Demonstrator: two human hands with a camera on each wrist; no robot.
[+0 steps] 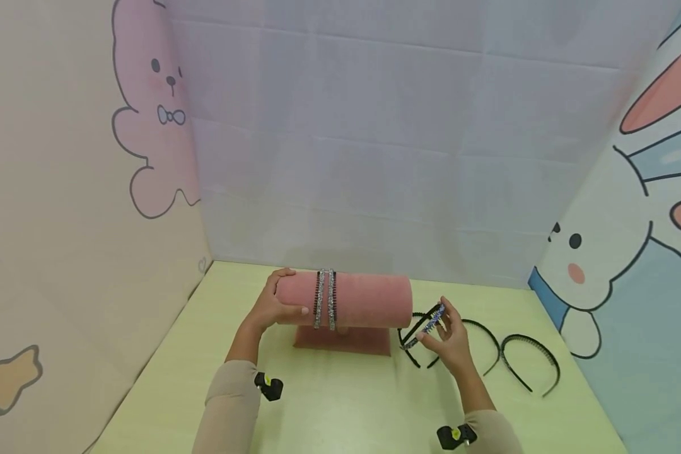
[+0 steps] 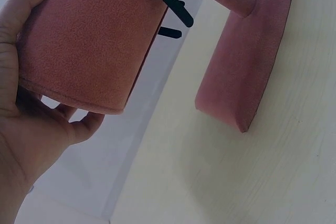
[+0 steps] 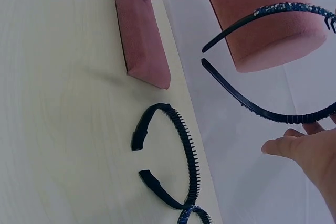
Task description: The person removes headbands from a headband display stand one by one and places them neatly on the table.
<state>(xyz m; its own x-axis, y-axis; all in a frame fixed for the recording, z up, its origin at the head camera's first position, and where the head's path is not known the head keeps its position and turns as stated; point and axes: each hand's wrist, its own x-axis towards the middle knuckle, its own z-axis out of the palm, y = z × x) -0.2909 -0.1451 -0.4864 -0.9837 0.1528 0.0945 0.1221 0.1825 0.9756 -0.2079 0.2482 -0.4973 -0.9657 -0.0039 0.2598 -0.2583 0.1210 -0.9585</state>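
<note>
A pink velvet cylinder stand (image 1: 369, 300) sits on its flat base (image 1: 343, 341) in the middle of the table. Two rhinestone headbands (image 1: 325, 301) hang over it. My left hand (image 1: 284, 296) grips the cylinder's left end, thumb in front and fingers over the top; the left wrist view shows the palm (image 2: 31, 129) wrapped round the cylinder (image 2: 89, 40). Just right of the stand, my right hand (image 1: 434, 331) pinches a black headband with blue stones (image 1: 425, 326) above the table. In the right wrist view this headband (image 3: 283, 7) hangs open beside the cylinder's end (image 3: 268, 35).
Two more black toothed headbands (image 1: 488, 340) (image 1: 530, 359) lie on the pale green table (image 1: 340, 410) to the right of my right hand. One toothed headband (image 3: 186, 150) shows in the right wrist view. Cartoon-printed walls close in the left, back and right sides.
</note>
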